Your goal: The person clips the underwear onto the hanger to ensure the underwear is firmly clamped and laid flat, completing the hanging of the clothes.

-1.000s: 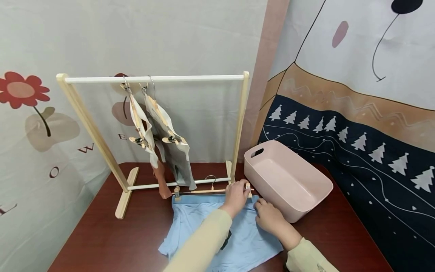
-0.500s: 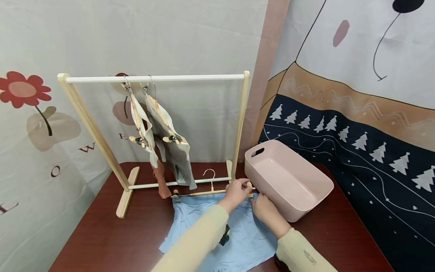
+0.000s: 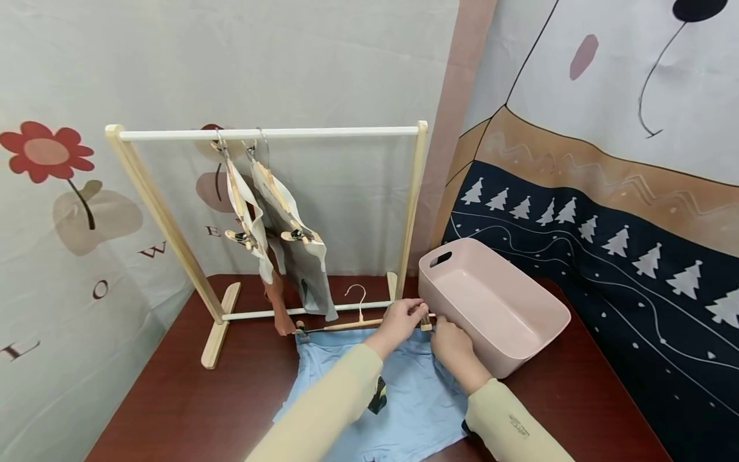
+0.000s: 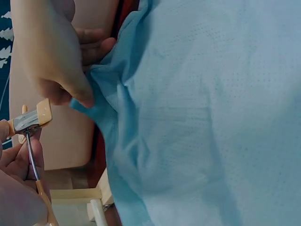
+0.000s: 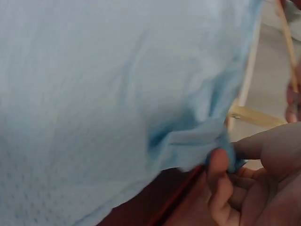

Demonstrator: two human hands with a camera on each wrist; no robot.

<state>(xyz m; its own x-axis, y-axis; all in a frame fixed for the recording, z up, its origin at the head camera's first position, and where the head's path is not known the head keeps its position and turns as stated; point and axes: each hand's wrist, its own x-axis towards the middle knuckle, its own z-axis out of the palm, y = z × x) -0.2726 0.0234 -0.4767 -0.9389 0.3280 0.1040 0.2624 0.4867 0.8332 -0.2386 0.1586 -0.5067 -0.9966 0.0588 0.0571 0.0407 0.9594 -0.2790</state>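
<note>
A light blue garment with a waistband (image 3: 340, 339), like shorts or a skirt, lies on the table. Along its top edge is a wooden clip hanger (image 3: 352, 325), its metal hook raised. The hanger's left clip (image 3: 301, 331) sits at the waistband's left end. My left hand (image 3: 399, 324) holds the right clip (image 4: 30, 120) between thumb and fingers; in the left wrist view this clip is apart from the cloth. My right hand (image 3: 456, 350) pinches the waistband's right corner, bunched between thumb and fingers (image 5: 218, 162) in the right wrist view.
Behind the garment stands a wooden rack (image 3: 271, 133) with two hangers of clothes, one with grey cloth (image 3: 308, 276), one with white and brown. A pink bin (image 3: 491, 301) stands close by my right hand. The table (image 3: 167, 391) is dark red.
My right hand has moved slightly left and up, drawing the garment's right corner inward toward the clip. The hanger's hook has tipped upward. My left hand stays at the right clip.
</note>
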